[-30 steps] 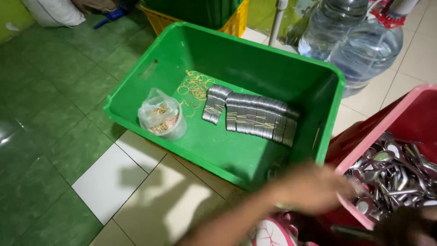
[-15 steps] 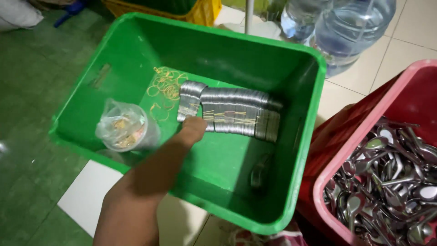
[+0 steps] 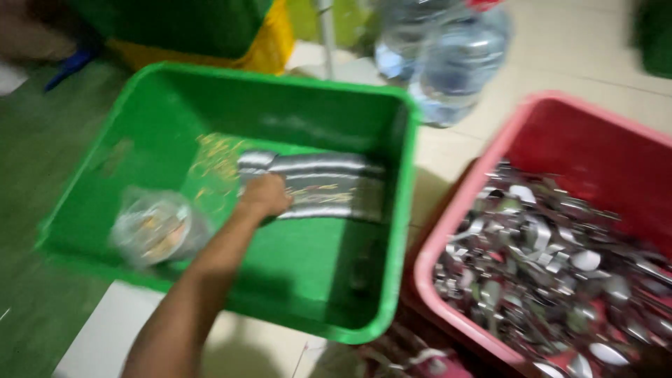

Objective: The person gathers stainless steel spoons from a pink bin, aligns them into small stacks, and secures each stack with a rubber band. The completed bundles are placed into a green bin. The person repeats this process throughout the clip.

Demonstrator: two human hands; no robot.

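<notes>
1. Your left hand (image 3: 264,196) is inside the green crate (image 3: 336,308), resting on the near-left end of the rows of stacked metal pieces (image 3: 318,185). The frame is blurred, so I cannot tell whether the hand is clenched on a stack or merely pressing on it. Your right hand is not in view.
2. The rows lie on the crate floor against its far wall. A loose or partial grip at one end could fan a row apart and scatter pieces across the crate floor.
3. The clear plastic bag (image 3: 157,227) sits in the crate's near-left corner, just beside your forearm. A careless withdrawal could snag it and spill its contents.
4. Small yellowish bits (image 3: 217,157) lie loose left of the rows; dragging a stack that way could mix them in.
5. The pink tub (image 3: 434,245) of loose metal parts (image 3: 546,266) stands right of the crate, touching or nearly so. Stamped edges may cut bare skin.
</notes>
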